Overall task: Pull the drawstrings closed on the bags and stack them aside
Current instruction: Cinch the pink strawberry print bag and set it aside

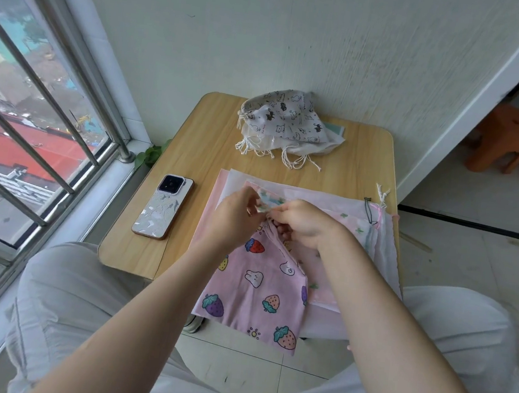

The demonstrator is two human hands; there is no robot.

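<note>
Strawberry bag (260, 295) is hanging half off the table (188, 163) front edge. Left hand (233, 216) and right hand (303, 223) are pinching its gathered mouth together. Pulling unevenly is risking a slipped cord, or dragging the flat bags (347, 205) underneath off.

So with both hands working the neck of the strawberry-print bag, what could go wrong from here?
1. The strawberry-print bag hangs well past the near edge of the table; if the left hand or right hand loosens its hold, it may slide to the floor.
2. It lies over the flat pile of unclosed bags, so tugging could drag those along.
3. The phone lies beside the left forearm; a sweep could knock it.
</note>
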